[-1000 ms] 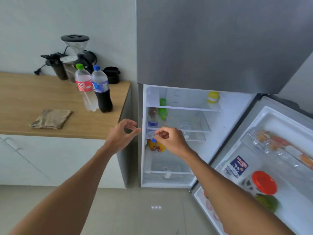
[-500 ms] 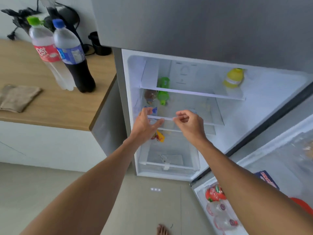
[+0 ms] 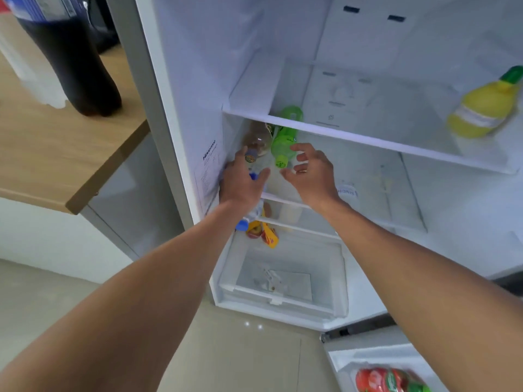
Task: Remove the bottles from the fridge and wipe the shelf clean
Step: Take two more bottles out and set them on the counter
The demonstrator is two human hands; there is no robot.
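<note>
Here both hands reach open toward the green bottle.

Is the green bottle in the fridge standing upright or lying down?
Lying down. The green bottle rests on its side on the middle shelf, cap end toward the open front, just ahead of the right hand.
</note>
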